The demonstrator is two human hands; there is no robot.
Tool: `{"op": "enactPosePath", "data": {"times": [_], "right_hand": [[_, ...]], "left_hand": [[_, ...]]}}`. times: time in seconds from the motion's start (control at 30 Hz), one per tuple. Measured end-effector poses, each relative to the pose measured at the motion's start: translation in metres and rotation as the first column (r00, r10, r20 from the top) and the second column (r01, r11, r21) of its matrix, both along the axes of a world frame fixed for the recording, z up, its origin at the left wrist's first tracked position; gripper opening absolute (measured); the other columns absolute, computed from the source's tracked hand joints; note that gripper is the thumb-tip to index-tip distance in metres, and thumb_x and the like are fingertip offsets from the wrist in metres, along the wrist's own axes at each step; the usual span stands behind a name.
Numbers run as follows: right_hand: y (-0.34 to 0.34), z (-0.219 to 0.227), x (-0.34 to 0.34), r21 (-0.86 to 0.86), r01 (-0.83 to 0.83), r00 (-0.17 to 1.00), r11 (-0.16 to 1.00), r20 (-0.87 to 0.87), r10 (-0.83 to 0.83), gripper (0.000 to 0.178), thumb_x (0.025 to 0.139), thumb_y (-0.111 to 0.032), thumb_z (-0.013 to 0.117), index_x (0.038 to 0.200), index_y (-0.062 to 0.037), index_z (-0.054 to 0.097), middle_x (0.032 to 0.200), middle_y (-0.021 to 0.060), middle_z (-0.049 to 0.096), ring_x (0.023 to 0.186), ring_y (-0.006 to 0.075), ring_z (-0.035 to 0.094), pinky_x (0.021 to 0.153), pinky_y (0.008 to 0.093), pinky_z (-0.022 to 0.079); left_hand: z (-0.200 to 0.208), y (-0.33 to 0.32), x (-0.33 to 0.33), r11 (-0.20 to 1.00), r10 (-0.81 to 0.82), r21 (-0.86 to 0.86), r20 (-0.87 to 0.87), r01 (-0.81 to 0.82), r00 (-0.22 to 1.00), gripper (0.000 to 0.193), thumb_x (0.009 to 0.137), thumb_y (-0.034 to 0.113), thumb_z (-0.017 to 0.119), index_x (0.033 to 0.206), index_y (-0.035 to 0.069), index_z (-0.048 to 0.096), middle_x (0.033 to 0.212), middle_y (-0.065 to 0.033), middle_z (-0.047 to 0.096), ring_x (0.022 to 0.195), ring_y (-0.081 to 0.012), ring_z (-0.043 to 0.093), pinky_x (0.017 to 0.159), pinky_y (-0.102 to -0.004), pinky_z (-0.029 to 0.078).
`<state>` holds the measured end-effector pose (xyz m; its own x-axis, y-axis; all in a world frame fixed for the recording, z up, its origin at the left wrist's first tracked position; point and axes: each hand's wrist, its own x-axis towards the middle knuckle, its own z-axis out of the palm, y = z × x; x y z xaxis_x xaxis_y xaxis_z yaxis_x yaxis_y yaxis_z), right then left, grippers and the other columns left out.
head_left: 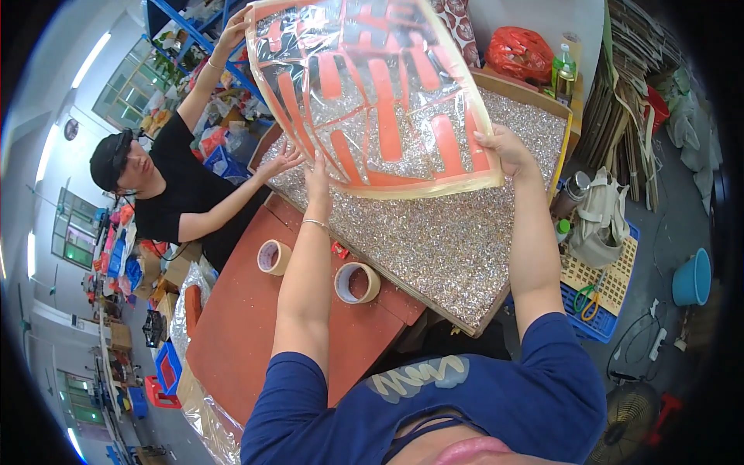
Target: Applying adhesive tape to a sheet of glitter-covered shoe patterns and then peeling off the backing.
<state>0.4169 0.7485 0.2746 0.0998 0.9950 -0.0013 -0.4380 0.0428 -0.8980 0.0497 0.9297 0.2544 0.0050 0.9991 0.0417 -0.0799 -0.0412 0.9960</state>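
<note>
A large clear plastic sheet with salmon-red strips and a pale tape border is held up, tilted, over a wide tray filled with glittering bits. My right hand grips its right edge near the lower corner. My left hand is raised at the lower left edge, fingers closed on it. Across from me, a person in black has one hand on the upper left corner. That person's other hand is near the left edge, beside my left hand.
Two tape rolls rest on the reddish-brown table. Right of the tray are a thermos, a cloth bag and scissors on a blue crate. Behind the tray are a red bag and a green bottle.
</note>
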Motion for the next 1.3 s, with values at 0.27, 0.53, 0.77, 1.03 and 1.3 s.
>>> {"op": "enactPosePath", "data": {"times": [0.27, 0.53, 0.77, 1.03, 1.3], "right_hand": [[0.009, -0.029, 0.031, -0.078, -0.030, 0.999, 0.996, 0.040, 0.033, 0.032, 0.084, -0.011, 0.063, 0.114, 0.0013, 0.057, 0.095, 0.0053, 0.063, 0.082, 0.0147, 0.062, 0.073, 0.0299, 0.052], [0.028, -0.039, 0.078, -0.340, 0.153, 0.861, 0.928, 0.506, 0.043, 0.031, 0.081, -0.015, 0.066, 0.106, 0.0025, 0.059, 0.085, 0.0068, 0.065, 0.072, 0.0135, 0.063, 0.064, 0.0282, 0.055], [0.055, -0.068, 0.088, -0.050, 0.482, 0.663, 0.875, 0.673, -0.327, 0.032, 0.078, -0.013, 0.059, 0.106, 0.0013, 0.061, 0.085, 0.0143, 0.067, 0.071, 0.0247, 0.066, 0.057, 0.0334, 0.053], [0.068, -0.086, 0.107, 0.292, 0.826, 0.008, 0.483, 0.850, -0.527, 0.052, 0.079, -0.029, 0.065, 0.125, -0.0060, 0.053, 0.121, 0.0225, 0.056, 0.113, 0.0362, 0.054, 0.094, 0.0439, 0.041], [0.066, -0.072, -0.021, 0.470, 0.285, -0.310, 0.835, 0.870, -0.384, 0.069, 0.088, -0.052, 0.047, 0.143, -0.0141, 0.030, 0.150, 0.0201, 0.018, 0.139, 0.0359, 0.019, 0.109, 0.0574, 0.013]], "left_hand": [[-0.013, -0.022, -0.010, 0.982, -0.052, -0.181, 0.046, 0.059, 0.998, 0.060, 0.086, 0.041, 0.063, 0.130, 0.007, 0.044, 0.117, -0.0072, 0.056, 0.106, -0.0153, 0.051, 0.085, -0.0382, 0.042], [0.001, -0.063, -0.025, 0.965, -0.196, -0.163, 0.090, 0.208, 0.977, 0.026, 0.089, 0.030, 0.062, 0.103, 0.008, 0.055, 0.087, 0.0000, 0.059, 0.076, -0.0154, 0.058, 0.067, -0.0320, 0.049], [-0.013, -0.086, -0.016, 0.857, -0.115, -0.406, 0.450, 0.318, 0.885, 0.010, 0.088, 0.006, 0.056, 0.093, -0.004, 0.054, 0.082, -0.0096, 0.058, 0.078, -0.0227, 0.059, 0.073, -0.0372, 0.051], [-0.018, -0.171, 0.042, 0.740, -0.355, -0.497, 0.284, 0.453, 0.891, 0.020, 0.091, 0.008, 0.053, 0.105, -0.007, 0.053, 0.096, -0.0141, 0.062, 0.084, -0.0236, 0.064, 0.072, -0.0360, 0.057], [-0.034, -0.212, 0.056, 0.620, -0.335, -0.694, 0.187, 0.366, 0.923, 0.031, 0.097, 0.019, 0.046, 0.110, -0.009, 0.046, 0.096, -0.0183, 0.061, 0.079, -0.0268, 0.066, 0.059, -0.0355, 0.060]]}}
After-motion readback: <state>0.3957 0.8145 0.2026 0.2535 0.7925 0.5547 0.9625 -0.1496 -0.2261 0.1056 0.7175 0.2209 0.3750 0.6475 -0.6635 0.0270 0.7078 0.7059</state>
